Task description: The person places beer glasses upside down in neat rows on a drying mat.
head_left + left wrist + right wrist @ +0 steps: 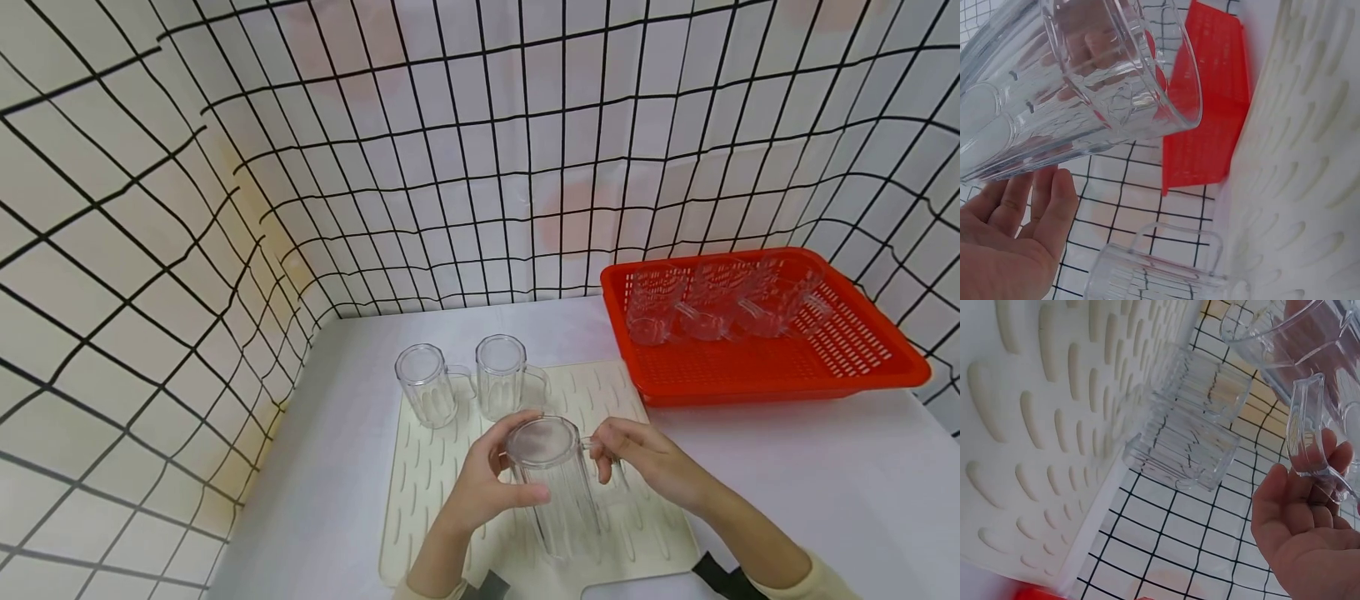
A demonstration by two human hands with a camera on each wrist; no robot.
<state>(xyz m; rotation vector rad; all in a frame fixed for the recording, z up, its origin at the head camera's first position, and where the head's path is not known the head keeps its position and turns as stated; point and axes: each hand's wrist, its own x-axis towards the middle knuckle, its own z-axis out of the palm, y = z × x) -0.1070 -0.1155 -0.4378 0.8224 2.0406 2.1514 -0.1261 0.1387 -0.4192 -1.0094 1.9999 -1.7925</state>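
A clear glass mug [558, 492] hangs over the cream ribbed mat [427, 500], its base up and its open rim toward the mat. My left hand [498, 479] grips its side near the base, thumb across the front. On the right side, my right hand [648, 458] holds the handle [1307, 425] with curled fingers. Two more glass mugs, a left one [427, 387] and a right one [501, 379], stand side by side at the mat's far left, handles pointing right.
A red plastic basket [757, 371] stands at the back right with several clear glass mugs [705, 304] inside. Black wire grid panels [450, 158] over white sheeting rise behind and at both sides of the white table [322, 450].
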